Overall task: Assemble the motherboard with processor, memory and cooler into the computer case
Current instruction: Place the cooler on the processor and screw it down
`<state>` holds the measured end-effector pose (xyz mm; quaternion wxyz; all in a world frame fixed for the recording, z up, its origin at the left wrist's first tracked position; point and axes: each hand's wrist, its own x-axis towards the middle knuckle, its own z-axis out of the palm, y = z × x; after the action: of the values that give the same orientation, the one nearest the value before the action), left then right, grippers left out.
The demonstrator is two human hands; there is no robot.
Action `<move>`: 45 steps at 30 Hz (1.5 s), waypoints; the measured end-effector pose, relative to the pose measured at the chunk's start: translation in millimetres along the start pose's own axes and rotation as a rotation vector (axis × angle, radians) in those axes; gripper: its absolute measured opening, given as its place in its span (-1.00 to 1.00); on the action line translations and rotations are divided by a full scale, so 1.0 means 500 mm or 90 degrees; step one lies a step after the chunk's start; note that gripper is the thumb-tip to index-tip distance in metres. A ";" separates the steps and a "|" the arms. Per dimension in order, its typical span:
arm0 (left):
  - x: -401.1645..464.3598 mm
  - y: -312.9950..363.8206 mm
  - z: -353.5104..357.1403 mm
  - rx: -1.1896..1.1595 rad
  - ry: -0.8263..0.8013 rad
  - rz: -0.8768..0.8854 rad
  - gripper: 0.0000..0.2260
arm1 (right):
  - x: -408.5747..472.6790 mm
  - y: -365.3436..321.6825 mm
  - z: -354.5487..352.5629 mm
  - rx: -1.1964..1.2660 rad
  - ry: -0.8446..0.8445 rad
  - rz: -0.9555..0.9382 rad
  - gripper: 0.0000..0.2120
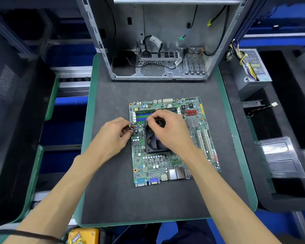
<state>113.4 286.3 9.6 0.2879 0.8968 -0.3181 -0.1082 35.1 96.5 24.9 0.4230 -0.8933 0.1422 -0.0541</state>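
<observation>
Motherboard (173,143) laid flat on mat (113,191), near open case (158,41). Cooler (154,140) seated mid-board; far edge pinched by right hand (169,131). Coiled fan cable (134,125) pinched by left hand (113,134) at cooler's left.

Electronics assembly workshop: padded work mat (113,191), foam trays (289,120) (dark), open computer case (165,41).
</observation>
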 end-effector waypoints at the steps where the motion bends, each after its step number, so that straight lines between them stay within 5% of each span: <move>1: 0.002 0.001 -0.001 0.008 -0.002 0.001 -0.91 | 0.000 0.000 0.000 0.000 0.000 0.000 -0.83; 9: 0.026 0.001 -0.013 0.073 -0.073 -0.001 -0.93 | 0.000 0.000 0.002 -0.004 0.001 -0.001 -0.84; 23: -0.003 -0.004 -0.015 -0.088 -0.009 -0.079 -0.89 | 0.003 0.006 0.005 -0.001 0.004 0.001 -0.84; 38: -0.001 0.010 -0.014 0.101 -0.035 0.029 -0.98 | 0.003 0.010 0.008 -0.001 0.013 -0.005 -0.84; 45: 0.009 0.019 -0.013 0.159 -0.057 -0.005 -0.83 | 0.005 0.003 0.009 -0.027 0.006 -0.007 -0.83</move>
<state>114.4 280.5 20.3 0.1587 0.9211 -0.3385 -0.1089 38.1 98.2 20.7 0.4032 -0.9024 0.1402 -0.0577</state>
